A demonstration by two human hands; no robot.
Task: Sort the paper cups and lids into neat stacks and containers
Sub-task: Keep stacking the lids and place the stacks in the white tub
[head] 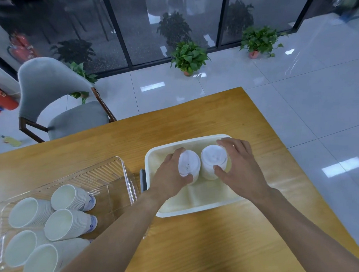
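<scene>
Lid stacks, two [189, 163] [214, 161], upright side by side inside the white tray [192, 212]: we judge them light, slippery and apt to topple, so our left hand [171, 174] and right hand [237, 164] each clasp one low round its sides.

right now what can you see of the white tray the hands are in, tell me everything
The white tray is a shallow rectangular tub with rounded corners and a thick rim, smooth like plastic or foam, cream-tinted inside. It lies flat on the wooden table, right of the clear bin. Two white lid stacks stand inside at its far end, the left hand gripping one, the right hand the other.
</scene>
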